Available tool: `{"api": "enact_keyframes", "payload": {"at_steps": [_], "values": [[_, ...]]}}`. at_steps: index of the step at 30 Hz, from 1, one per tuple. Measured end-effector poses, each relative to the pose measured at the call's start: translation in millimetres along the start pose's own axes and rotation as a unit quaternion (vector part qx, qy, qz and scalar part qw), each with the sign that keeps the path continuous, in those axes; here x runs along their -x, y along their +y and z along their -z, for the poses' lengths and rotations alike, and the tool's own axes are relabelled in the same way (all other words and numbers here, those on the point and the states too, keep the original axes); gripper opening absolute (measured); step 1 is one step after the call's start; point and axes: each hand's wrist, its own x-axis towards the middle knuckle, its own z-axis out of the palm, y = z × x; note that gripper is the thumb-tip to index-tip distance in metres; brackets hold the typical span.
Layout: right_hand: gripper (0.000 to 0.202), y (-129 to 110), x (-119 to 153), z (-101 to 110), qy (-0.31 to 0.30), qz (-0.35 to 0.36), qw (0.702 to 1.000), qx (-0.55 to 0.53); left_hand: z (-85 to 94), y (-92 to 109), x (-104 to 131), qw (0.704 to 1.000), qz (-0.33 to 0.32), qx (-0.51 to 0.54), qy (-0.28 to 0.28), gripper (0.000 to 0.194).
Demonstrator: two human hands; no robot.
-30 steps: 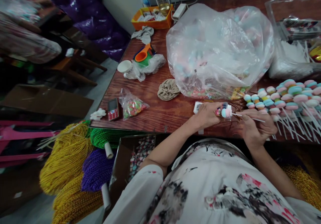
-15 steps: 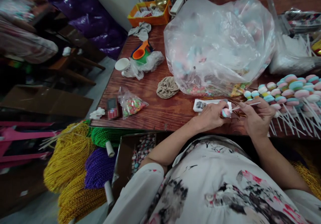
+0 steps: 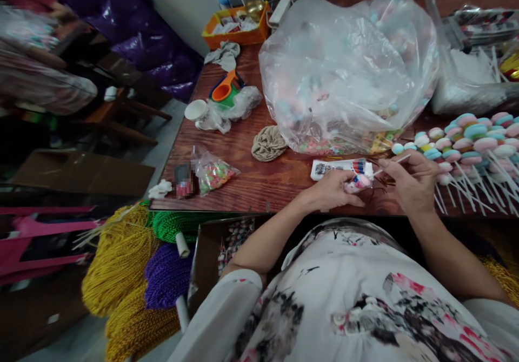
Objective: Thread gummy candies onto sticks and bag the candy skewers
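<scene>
My left hand (image 3: 330,191) is closed on a small pink, white and blue candy in a clear wrapper (image 3: 359,183), near the table's front edge. A white stick (image 3: 391,165) runs from the candy's right end to my right hand (image 3: 416,181), whose fingers pinch it. Behind my left hand lies a white packet (image 3: 324,168) with dark print. Brown twist ties (image 3: 390,179) show partly between the hands. To the right of my right hand, many pastel candies on white sticks (image 3: 472,143) lie heaped.
A big clear bag of pastel candies (image 3: 348,75) fills the table's back middle. Left of it are a beige coiled cloth (image 3: 269,143), a small candy bag (image 3: 214,172), a cup (image 3: 197,111) and an orange basket (image 3: 235,35). A person (image 3: 44,75) sits far left.
My left hand has shifted slightly left, its fingers looser around the candy, and more of the clear wrapper shows. The view has moved a little.
</scene>
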Motion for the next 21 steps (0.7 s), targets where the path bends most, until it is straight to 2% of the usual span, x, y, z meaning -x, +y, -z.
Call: {"api": "enact_keyframes", "payload": {"at_steps": [2,4,7,9,11,14,16,19,21], "values": [[0.022,-2.9,2.5,-5.4,-0.022,0.008,1.0,0.018,-6.1,-4.1,-1.9,0.997,0.013,0.079,-0.009,0.038],[0.022,-3.9,7.3,-12.9,-0.056,0.009,0.998,0.022,-14.0,-6.4,-4.4,0.991,0.013,0.132,-0.002,0.034],[0.023,-2.4,12.1,-18.5,-0.113,0.004,0.993,0.028,-19.4,-6.6,-4.6,0.987,-0.006,0.16,-0.004,0.032],[0.023,-1.5,11.2,-15.5,-0.146,0.005,0.989,0.035,-16.4,-6.0,-1.2,0.989,-0.014,0.146,0.003,0.037],[0.02,-2.0,7.3,-8.3,-0.145,0.021,0.988,0.038,-10.1,-6.0,4.0,0.994,-0.004,0.106,0.02,0.043],[0.002,-3.9,0.7,2.6,-0.098,0.061,0.992,0.051,-2.7,-7.6,10.3,0.998,0.026,0.053,0.03,0.035],[0.007,-4.0,-1.5,4.7,-0.104,0.088,0.988,0.067,-3.4,-9.2,11.4,0.997,0.024,0.064,0.028,0.031],[0.003,-0.5,-0.4,-3.1,-0.183,0.126,0.97,0.095,-12.6,-12.2,8.3,0.993,-0.01,0.119,0.017,0.033],[0.008,3.5,1.6,-11.8,-0.233,0.155,0.954,0.108,-19.8,-14.4,5.2,0.988,-0.026,0.152,0.009,0.031]]}}
